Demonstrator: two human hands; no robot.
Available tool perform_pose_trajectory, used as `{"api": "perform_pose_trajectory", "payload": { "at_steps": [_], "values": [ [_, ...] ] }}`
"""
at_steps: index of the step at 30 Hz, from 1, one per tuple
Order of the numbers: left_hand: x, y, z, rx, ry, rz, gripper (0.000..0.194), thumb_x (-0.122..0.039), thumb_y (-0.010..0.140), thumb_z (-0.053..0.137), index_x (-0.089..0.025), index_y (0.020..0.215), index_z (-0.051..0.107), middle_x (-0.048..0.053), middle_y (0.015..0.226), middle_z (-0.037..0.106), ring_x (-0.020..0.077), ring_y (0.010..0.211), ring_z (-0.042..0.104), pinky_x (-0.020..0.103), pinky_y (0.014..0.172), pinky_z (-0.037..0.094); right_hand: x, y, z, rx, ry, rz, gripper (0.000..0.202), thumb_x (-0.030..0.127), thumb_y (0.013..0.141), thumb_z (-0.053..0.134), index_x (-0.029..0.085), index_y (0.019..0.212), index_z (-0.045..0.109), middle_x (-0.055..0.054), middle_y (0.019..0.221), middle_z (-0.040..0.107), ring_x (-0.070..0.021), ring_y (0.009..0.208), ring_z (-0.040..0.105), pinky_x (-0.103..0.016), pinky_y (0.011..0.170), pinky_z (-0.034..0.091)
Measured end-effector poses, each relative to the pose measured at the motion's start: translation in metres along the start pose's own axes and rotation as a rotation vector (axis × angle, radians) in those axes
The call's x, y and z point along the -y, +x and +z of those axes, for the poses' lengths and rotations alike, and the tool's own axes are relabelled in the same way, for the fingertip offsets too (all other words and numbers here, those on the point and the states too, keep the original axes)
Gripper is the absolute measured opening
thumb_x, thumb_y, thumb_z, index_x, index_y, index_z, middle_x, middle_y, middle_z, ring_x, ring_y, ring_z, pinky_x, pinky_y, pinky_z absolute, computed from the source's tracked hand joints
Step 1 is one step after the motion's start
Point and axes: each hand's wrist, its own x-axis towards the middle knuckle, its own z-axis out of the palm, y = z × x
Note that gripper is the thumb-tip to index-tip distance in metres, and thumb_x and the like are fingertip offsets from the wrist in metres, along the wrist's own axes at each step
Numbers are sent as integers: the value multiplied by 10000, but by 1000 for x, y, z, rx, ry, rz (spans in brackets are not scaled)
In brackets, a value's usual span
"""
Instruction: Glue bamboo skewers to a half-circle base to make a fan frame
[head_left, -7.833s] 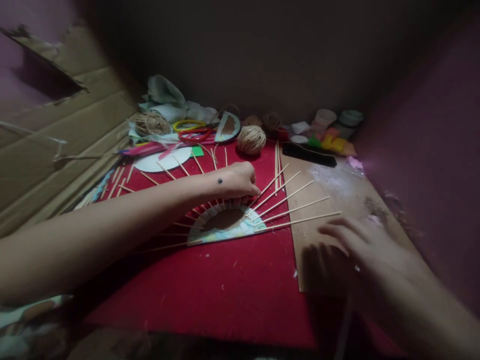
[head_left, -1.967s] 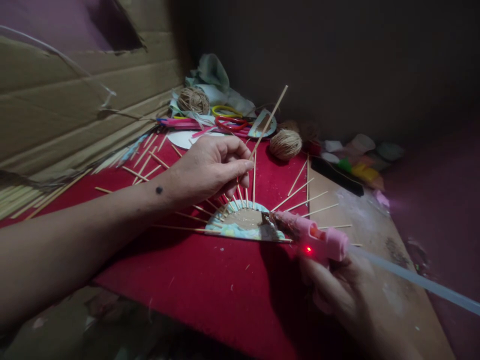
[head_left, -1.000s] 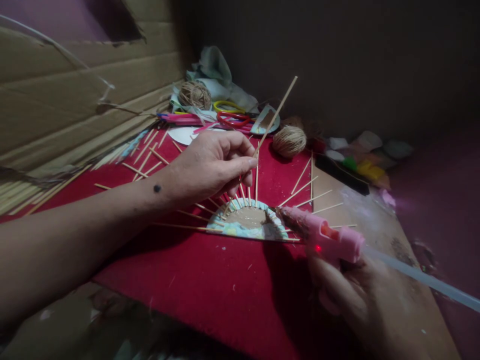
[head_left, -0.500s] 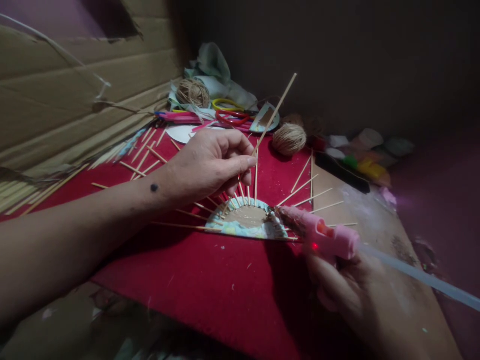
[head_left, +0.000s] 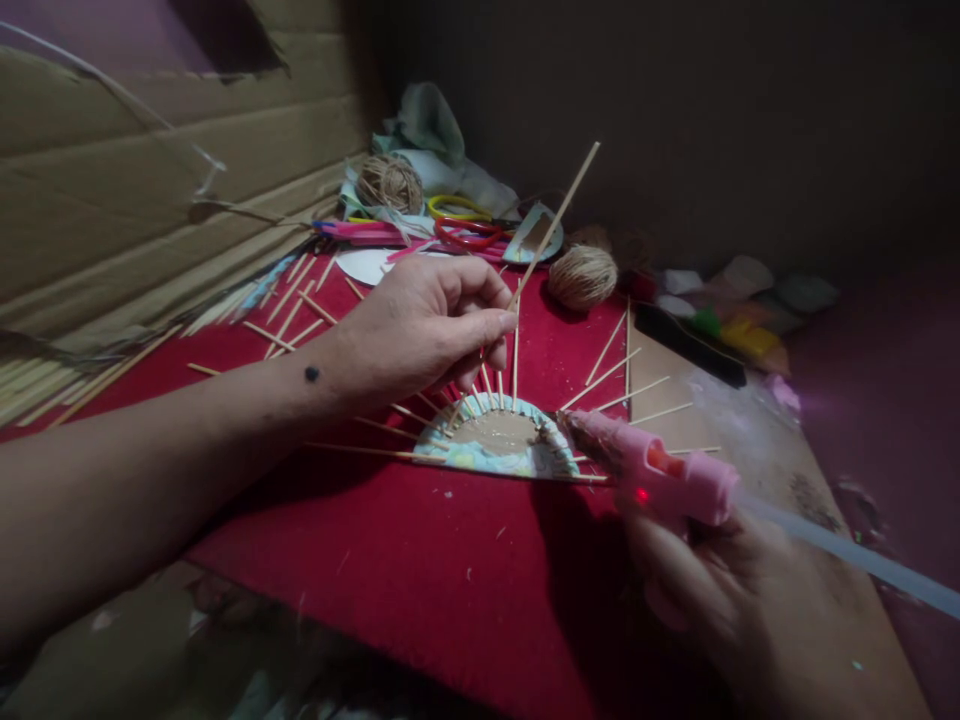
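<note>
My left hand (head_left: 450, 320) pinches a thin wooden stick (head_left: 559, 215) that slants up to the right, above the half-round piece. My right hand (head_left: 697, 570) is wrapped round a pink glue gun (head_left: 675, 475) with a red light and a long clear glue stick at its back. The gun's dark nozzle points left, by the right edge of the half-round piece (head_left: 495, 435). That piece has a brown middle and a pale blue and yellow cloth rim, with several sticks fanning outward from it on a red surface (head_left: 420, 560).
Loose sticks (head_left: 281, 325) lie at the left. Behind are twine balls (head_left: 583, 278), red-handled scissors (head_left: 469, 233), pink strips (head_left: 360, 232) and crumpled cloth (head_left: 427, 125). A black object (head_left: 690, 343) and coloured scraps (head_left: 750, 340) sit at the right. Cardboard (head_left: 172, 150) stands at the left.
My right hand and the glue gun have shifted slightly right and down, the nozzle moving a little off the half-round piece. My left hand keeps hold of the stick, almost unmoved.
</note>
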Motion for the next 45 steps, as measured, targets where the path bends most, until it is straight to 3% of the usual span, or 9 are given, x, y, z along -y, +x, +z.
{"api": "perform_pose_trajectory", "payload": {
  "at_steps": [4,11,14,18,23,27,31,39,45],
  "values": [
    [0,0,0,4,14,-8,71,-185,818,558,-145,761,574,-13,565,630,57,391,519,158,378,377,-2,0,1,-4,46,6,448,201,856,543,331,1284,564,-10,1204,667,-270,1062,652,-387,912,556],
    [1,0,1,3,-24,-48,75,-202,819,564,-164,755,560,2,611,648,60,403,523,175,394,379,7,1,-2,-38,120,59,412,220,828,562,343,1216,626,-17,963,740,-291,960,691,-349,753,619],
    [1,0,1,40,-53,-95,87,-223,818,576,-168,751,569,-2,577,618,65,410,519,179,399,368,11,2,-6,-74,164,59,369,238,837,561,329,1184,648,-24,836,739,-276,869,713,-327,703,622],
    [-7,8,3,132,-17,-132,141,-295,809,611,-177,733,606,-26,508,539,62,412,473,187,408,324,12,-1,-10,-65,190,92,362,266,847,570,351,1193,634,-29,898,736,-282,918,700,-362,743,611],
    [-19,37,23,268,152,-88,180,-261,803,596,-156,657,602,-8,495,555,56,386,454,199,416,314,3,-15,-13,-158,176,114,396,288,848,571,329,1240,606,-62,984,729,-312,952,689,-377,713,619],
    [-13,65,48,413,275,-50,179,-265,786,582,-153,647,600,12,480,567,77,365,469,213,382,318,-9,-31,-15,-195,128,127,441,265,837,583,345,1270,585,-51,846,738,-303,828,711,-338,578,623],
    [-6,84,63,414,412,-29,198,-241,770,562,-147,597,585,17,431,546,91,345,475,220,370,337,-20,-42,-18,-201,139,152,501,241,842,580,394,1316,527,-21,814,736,-268,751,711,-316,538,614],
    [-2,96,73,458,570,-35,196,-240,773,523,-123,661,633,50,485,608,115,352,508,240,392,386,-29,-44,-18,-195,174,167,475,278,850,584,320,1322,538,-42,837,736,-236,654,705,-328,597,628],
    [2,95,76,473,631,-37,216,-250,784,511,-133,623,593,61,508,632,90,334,498,201,362,354,-23,-45,-19,-240,189,217,440,297,833,599,277,1273,592,-65,877,744,-287,795,721,-364,645,634]
  ]
}}
